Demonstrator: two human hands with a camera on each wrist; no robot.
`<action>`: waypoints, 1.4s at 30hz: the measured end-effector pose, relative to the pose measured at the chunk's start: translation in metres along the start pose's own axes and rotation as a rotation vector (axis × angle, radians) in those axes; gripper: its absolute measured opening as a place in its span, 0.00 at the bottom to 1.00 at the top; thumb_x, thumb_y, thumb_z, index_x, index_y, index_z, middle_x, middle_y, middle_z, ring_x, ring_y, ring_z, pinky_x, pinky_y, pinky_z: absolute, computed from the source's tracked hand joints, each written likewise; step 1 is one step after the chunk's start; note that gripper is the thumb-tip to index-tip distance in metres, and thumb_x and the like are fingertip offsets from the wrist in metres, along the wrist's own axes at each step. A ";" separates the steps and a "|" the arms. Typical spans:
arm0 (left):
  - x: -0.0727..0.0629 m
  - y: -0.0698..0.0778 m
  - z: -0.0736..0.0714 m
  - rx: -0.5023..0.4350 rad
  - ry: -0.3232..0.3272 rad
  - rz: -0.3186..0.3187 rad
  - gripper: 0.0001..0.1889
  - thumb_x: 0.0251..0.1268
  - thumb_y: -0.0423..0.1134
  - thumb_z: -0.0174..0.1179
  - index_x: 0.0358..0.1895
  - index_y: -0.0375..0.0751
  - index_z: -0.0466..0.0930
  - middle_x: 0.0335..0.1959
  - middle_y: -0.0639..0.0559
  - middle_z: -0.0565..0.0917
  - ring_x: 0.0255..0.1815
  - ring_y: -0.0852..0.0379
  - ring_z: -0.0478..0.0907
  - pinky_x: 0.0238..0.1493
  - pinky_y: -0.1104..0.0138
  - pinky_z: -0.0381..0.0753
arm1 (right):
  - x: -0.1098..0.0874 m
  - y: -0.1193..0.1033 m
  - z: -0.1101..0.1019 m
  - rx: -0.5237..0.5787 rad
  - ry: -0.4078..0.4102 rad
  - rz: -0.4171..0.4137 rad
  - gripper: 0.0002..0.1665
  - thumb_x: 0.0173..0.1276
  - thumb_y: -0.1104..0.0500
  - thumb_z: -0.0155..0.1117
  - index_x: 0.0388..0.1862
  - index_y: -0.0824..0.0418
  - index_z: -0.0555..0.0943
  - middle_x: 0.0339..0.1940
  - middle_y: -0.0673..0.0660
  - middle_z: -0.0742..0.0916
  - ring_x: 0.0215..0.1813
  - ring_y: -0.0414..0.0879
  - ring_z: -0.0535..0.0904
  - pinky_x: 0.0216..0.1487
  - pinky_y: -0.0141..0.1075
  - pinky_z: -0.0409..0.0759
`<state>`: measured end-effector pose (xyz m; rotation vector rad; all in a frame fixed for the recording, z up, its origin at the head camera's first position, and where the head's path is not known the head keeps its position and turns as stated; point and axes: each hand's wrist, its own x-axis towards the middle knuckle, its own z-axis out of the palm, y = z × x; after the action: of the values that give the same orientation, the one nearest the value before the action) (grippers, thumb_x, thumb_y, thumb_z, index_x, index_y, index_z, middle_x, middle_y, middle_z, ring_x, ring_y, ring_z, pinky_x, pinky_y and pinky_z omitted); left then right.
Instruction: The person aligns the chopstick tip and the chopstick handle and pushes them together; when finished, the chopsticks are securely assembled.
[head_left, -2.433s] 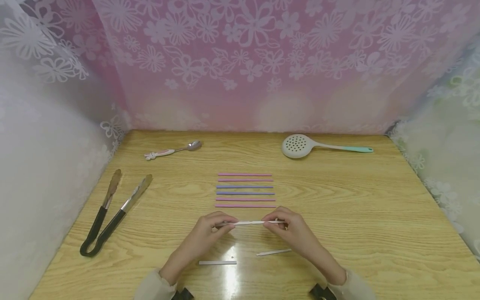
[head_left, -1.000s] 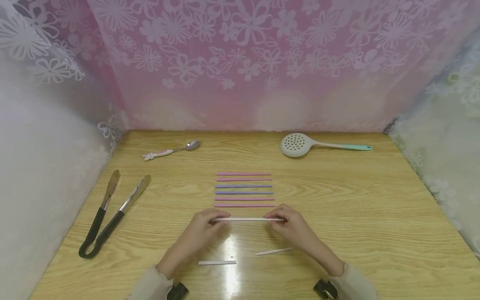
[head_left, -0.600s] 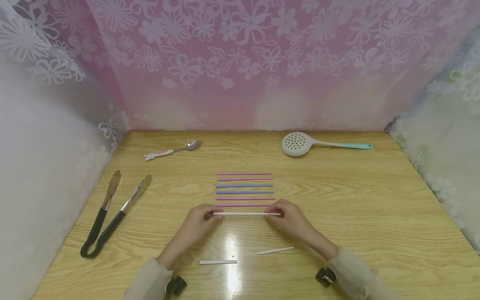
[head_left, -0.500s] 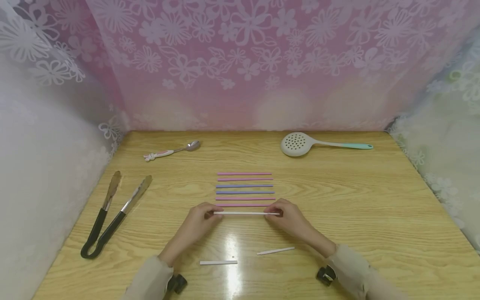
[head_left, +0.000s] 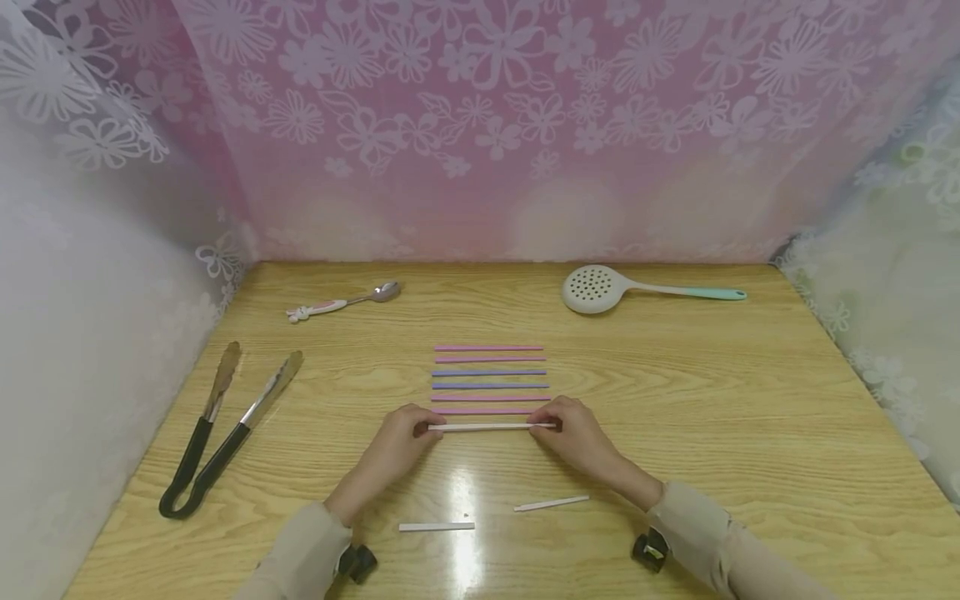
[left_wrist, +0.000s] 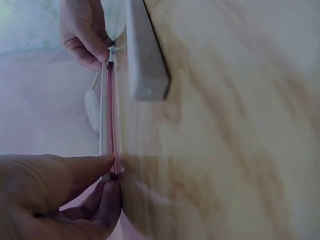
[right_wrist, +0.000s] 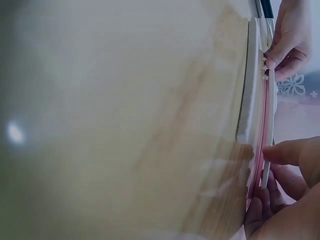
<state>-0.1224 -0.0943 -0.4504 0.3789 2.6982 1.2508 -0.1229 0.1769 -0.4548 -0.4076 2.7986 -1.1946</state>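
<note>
A long thin white chopstick spans my two hands, level and just in front of the nearest pink chopstick. My left hand pinches its left end between thumb and fingers, and my right hand pinches its right end. The left wrist view shows the left thumb pressed along the white chopstick. Beyond lie more pink chopsticks and two blue ones in a parallel row. Nearer me, two short white half-sticks lie apart, the right one slightly slanted.
Black-handled tongs lie spread at the left. At the back are a spoon with a pink and white handle and a slotted skimmer with a mint handle end. Floral curtains border the wooden table.
Both hands have carried the white chopstick away from me, closer to the coloured row. Earlier a joint showed at its middle; now it looks straight and continuous. The half-sticks stayed put.
</note>
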 end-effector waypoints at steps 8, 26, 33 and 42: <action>0.001 -0.002 0.001 0.031 -0.007 0.012 0.06 0.59 0.26 0.62 0.39 0.33 0.85 0.33 0.49 0.79 0.33 0.59 0.72 0.35 0.71 0.76 | 0.000 -0.002 0.001 -0.038 0.001 -0.005 0.04 0.59 0.67 0.67 0.34 0.63 0.86 0.33 0.52 0.83 0.36 0.41 0.73 0.37 0.31 0.73; 0.002 0.001 0.003 0.048 0.013 0.013 0.07 0.59 0.25 0.62 0.39 0.32 0.84 0.33 0.48 0.78 0.31 0.58 0.71 0.30 0.73 0.74 | 0.000 -0.002 0.001 -0.063 0.019 0.019 0.04 0.60 0.67 0.67 0.33 0.63 0.86 0.33 0.52 0.83 0.35 0.42 0.73 0.37 0.31 0.73; 0.002 0.000 0.003 0.053 0.000 -0.005 0.07 0.60 0.26 0.61 0.41 0.33 0.84 0.33 0.49 0.78 0.33 0.58 0.72 0.35 0.70 0.76 | 0.000 -0.004 0.000 -0.065 0.011 0.022 0.04 0.59 0.67 0.67 0.34 0.64 0.86 0.33 0.53 0.83 0.36 0.42 0.74 0.37 0.32 0.73; -0.001 -0.001 0.000 0.041 0.022 -0.015 0.08 0.59 0.27 0.63 0.42 0.34 0.84 0.37 0.47 0.79 0.36 0.56 0.75 0.40 0.64 0.80 | -0.004 -0.005 -0.007 -0.009 0.014 0.048 0.05 0.61 0.65 0.67 0.37 0.63 0.85 0.36 0.53 0.83 0.40 0.45 0.77 0.42 0.36 0.77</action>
<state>-0.1219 -0.0949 -0.4515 0.3518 2.7438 1.2047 -0.1193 0.1792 -0.4462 -0.3322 2.8093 -1.1797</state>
